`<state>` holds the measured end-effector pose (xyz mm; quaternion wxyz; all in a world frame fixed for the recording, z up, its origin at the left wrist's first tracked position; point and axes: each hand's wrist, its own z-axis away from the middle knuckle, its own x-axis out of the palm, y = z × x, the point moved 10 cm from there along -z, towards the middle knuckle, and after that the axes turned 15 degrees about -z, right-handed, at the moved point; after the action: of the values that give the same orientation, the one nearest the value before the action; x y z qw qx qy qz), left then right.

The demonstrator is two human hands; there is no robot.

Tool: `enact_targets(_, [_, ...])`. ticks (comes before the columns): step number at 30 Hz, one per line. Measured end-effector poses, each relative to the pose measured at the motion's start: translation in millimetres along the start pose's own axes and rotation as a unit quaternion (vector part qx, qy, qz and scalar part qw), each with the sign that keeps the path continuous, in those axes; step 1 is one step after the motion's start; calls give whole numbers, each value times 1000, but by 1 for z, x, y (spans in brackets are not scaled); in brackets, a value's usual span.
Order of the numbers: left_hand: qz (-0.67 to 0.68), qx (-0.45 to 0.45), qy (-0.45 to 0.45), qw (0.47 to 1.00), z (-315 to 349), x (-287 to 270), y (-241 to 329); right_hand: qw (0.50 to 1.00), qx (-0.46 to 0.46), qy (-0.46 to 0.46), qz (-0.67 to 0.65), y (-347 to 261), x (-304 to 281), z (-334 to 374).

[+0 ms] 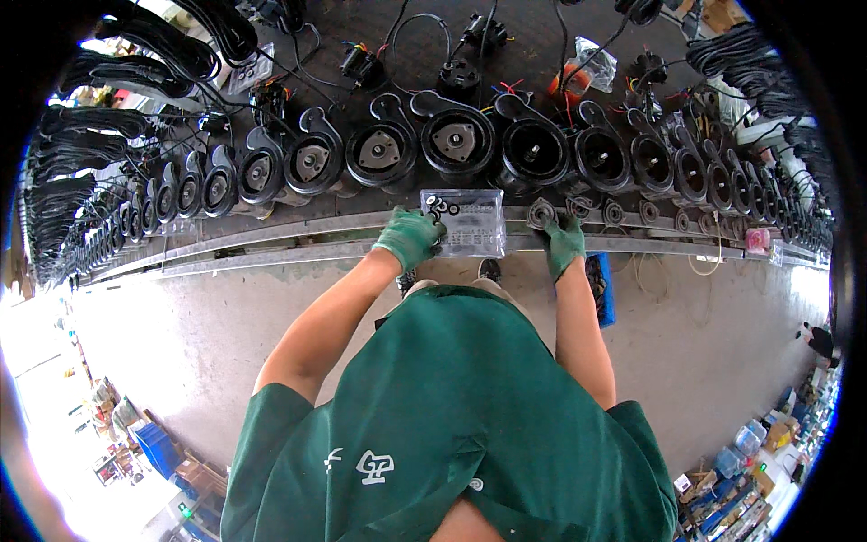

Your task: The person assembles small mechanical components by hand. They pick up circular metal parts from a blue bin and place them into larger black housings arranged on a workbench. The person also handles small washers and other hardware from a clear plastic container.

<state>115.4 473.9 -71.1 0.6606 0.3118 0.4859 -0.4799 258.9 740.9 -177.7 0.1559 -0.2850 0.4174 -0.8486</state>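
Observation:
My left hand, in a green glove, is at the left side of a clear plastic box, its fingers curled at the edge. Small black and pale rings lie at the box's upper left corner. My right hand, gloved too, has thumb and fingers closed on a round grey ring-shaped part at the bench edge, right of the box. Just beyond both hands stand black round pump-like housings, one with a grey plate inside and one with a bare shaft.
A long row of similar housings curves along the bench. More round grey parts lie along the metal rail to the right. Coiled black cables and wired parts fill the back. A blue bin stands below the bench, right of me.

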Motion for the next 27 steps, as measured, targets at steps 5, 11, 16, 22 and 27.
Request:
enact_targets(5, [-43,-1,-46,998,-13,16,0,995,41,-6,-86,-16,29,33])
enact_targets(11, [-24,-33,-41,998,-17,9,-3,993,56,-4,-105,-22,38,51])
enact_targets(16, [-6,-33,-19,999,-20,19,-7,991,53,-13,-121,-21,39,57])
enact_targets(22, [-23,-27,-1,999,-19,14,-7,993,55,-12,-103,-21,45,62])
enact_targets(27, [34,-55,-38,997,-21,16,-17,993,58,-24,-102,-16,48,59])
